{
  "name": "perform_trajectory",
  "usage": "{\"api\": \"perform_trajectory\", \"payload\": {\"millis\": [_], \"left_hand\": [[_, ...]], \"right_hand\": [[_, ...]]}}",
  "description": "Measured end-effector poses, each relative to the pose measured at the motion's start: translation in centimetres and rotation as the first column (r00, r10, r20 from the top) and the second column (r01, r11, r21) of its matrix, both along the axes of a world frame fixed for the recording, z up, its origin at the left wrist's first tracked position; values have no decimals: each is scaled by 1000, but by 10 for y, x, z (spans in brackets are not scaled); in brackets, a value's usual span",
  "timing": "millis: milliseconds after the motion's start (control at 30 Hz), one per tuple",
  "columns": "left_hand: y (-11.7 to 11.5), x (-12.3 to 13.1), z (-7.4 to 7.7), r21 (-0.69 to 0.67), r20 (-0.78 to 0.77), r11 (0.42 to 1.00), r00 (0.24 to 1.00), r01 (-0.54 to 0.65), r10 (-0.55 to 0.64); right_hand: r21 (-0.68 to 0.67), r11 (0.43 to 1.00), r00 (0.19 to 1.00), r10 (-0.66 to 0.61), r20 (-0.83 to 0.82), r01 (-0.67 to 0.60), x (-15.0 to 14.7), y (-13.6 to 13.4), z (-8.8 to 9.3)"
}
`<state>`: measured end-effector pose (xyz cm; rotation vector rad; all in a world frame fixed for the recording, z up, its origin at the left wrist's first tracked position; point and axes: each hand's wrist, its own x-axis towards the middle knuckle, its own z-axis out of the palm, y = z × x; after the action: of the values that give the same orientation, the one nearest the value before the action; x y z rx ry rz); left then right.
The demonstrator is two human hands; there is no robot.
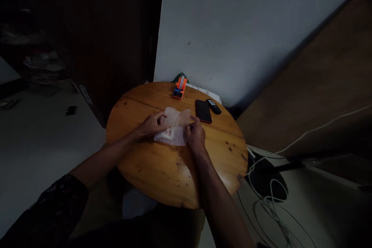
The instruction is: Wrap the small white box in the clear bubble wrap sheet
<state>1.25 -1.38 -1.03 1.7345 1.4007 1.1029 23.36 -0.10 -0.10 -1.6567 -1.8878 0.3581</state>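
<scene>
A sheet of clear, crinkled bubble wrap [173, 117] lies on the round wooden table [162, 170], between my two hands. Its lower part is whiter and shows small reddish marks. My left hand [154, 124] has its curled fingers on the left edge of the wrap, thumb and fingers closed around it. At the right edge, my right hand [196, 135] pinches the wrap with thumb and fingers, the index finger reaching forward. Whether anything lies inside the wrap cannot be made out.
Behind the wrap stands an orange tape dispenser [180, 87]. A black tablet-like device [203, 111] and a dark handset [214, 106] lie at the back right. Paper [207, 93] sits along the wall. White cables [273, 205] coil on the floor to the right.
</scene>
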Motion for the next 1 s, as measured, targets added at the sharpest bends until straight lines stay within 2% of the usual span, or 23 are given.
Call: {"api": "perform_trajectory", "payload": {"millis": [167,333,400,500,567,633,700,733,767,833,933,1000], "left_hand": [[12,-10,-5,-78,89,981,978,-180,186],[14,-26,-1,-76,-141,947,944,-312,299],[13,-28,1,-53,-155,938,931,-342,331],[8,-29,10,57,-93,924,920,-378,382],[3,-27,19,122,-79,951,953,-283,293],[-1,-24,31,126,-152,991,986,-41,60],[-5,-20,43,11,-259,979,946,205,-195],[-7,-19,48,-63,-322,962,908,264,-270],[-8,-18,53,-119,-385,952,870,283,-307],[-12,-18,60,-149,-501,958,816,246,-287],[-28,-20,66,-41,-575,975,794,217,-201],[-49,-19,64,-4,-578,938,765,347,-285]], "right_hand": [[-57,996,989,-66,133,75,0,-3,7],[-149,978,944,-91,316,144,-1,-8,18],[-171,974,933,-78,351,146,-2,-9,20],[-175,975,933,-66,354,136,-1,-8,20],[-179,975,935,-58,351,128,0,-6,17],[-178,977,935,-47,351,117,1,-3,14],[-168,979,935,-47,352,113,1,-2,12],[-166,979,935,-51,351,116,1,-1,12],[-166,979,936,-58,348,122,1,-1,11],[-171,978,940,-59,335,122,1,-1,11],[-174,979,947,-49,317,109,1,-2,13],[-175,978,949,-51,313,110,1,-3,14]]}}
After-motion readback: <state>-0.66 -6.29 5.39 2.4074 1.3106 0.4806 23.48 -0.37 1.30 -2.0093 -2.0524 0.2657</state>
